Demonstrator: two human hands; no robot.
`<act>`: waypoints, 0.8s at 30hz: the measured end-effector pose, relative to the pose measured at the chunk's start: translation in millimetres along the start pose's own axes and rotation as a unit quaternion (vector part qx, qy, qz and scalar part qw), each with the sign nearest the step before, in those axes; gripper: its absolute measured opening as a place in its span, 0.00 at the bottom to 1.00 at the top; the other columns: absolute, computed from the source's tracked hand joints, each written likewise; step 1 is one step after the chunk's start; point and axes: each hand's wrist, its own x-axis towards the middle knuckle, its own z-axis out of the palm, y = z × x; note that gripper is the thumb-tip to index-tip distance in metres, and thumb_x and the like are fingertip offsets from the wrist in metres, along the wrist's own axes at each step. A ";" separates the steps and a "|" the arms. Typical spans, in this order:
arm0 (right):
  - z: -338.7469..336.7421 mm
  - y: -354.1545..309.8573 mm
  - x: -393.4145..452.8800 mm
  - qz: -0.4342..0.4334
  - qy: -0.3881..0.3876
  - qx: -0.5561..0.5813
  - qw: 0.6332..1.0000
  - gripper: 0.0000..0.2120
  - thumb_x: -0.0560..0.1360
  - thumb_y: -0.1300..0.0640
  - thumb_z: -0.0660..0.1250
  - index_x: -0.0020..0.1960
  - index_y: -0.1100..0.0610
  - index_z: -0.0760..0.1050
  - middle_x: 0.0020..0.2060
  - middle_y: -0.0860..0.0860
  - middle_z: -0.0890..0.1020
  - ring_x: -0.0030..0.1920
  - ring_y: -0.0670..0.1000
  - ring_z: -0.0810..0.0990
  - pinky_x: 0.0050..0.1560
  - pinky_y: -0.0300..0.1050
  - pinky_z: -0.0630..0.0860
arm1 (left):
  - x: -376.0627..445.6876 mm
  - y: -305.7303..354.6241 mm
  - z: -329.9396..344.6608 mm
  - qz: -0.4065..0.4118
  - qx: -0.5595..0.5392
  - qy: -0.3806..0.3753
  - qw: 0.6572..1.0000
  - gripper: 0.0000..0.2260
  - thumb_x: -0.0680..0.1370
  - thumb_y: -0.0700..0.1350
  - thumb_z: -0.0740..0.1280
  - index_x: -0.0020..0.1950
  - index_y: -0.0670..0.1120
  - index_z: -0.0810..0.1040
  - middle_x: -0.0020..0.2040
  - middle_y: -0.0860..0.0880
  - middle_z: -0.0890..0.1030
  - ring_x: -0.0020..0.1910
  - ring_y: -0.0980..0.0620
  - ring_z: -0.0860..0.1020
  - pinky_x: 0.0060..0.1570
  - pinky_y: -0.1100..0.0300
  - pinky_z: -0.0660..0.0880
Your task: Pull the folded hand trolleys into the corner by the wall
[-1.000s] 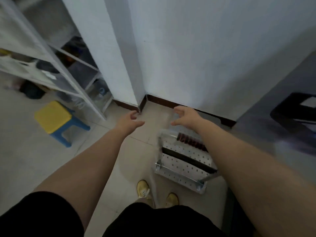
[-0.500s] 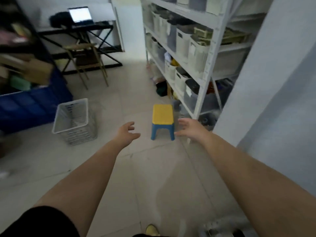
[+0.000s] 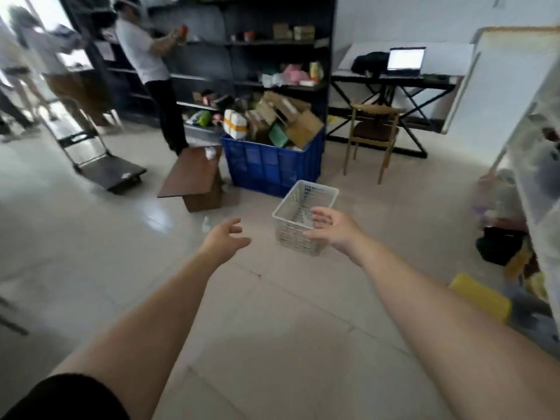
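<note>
Both my arms reach forward over the tiled floor with nothing in them. My left hand [image 3: 225,237] is open, fingers spread. My right hand [image 3: 335,227] is open too, held in front of a white wire basket [image 3: 306,204] without touching it. A black platform trolley [image 3: 109,171] with its handle upright stands on the floor at the far left, well beyond my reach. The corner by the wall and the folded trolley there are out of view.
A blue crate [image 3: 272,165] full of cardboard stands ahead, a brown box [image 3: 197,183] to its left. Behind are dark shelves [image 3: 257,40], a wooden chair [image 3: 374,134] and a desk with a laptop [image 3: 406,59]. Two people work at the shelves, far left. A yellow stool [image 3: 481,295] sits at right.
My view has swung from the wall corner with the folded trolley, past the white shelving, round to the open room. Both hands have stayed open and raised.
</note>
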 end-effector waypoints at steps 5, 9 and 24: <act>34.4 -55.8 83.9 -0.065 -0.127 -0.027 0.989 0.33 0.73 0.64 0.72 0.74 0.56 0.63 0.72 0.55 0.69 0.71 0.55 0.69 0.68 0.49 0.67 | 32.3 18.2 -59.0 -0.012 -0.064 0.128 0.990 0.27 0.76 0.38 0.68 0.73 0.43 0.66 0.67 0.43 0.74 0.64 0.42 0.74 0.52 0.59 0.70; 69.0 -91.8 139.5 -0.103 -0.191 -0.029 0.976 0.30 0.73 0.62 0.72 0.72 0.54 0.66 0.69 0.54 0.72 0.69 0.54 0.71 0.65 0.48 0.69 | 50.2 19.0 -96.6 -0.025 -0.114 0.213 0.970 0.26 0.75 0.36 0.68 0.73 0.42 0.67 0.59 0.45 0.73 0.53 0.50 0.72 0.37 0.66 0.68; 261.0 -193.3 310.6 -0.128 -0.328 0.028 0.935 0.26 0.74 0.66 0.70 0.70 0.59 0.68 0.66 0.56 0.75 0.56 0.49 0.75 0.45 0.37 0.71 | 162.8 -42.4 -260.2 -0.084 -0.160 0.352 0.919 0.26 0.76 0.39 0.68 0.74 0.45 0.65 0.68 0.43 0.73 0.65 0.43 0.74 0.61 0.51 0.70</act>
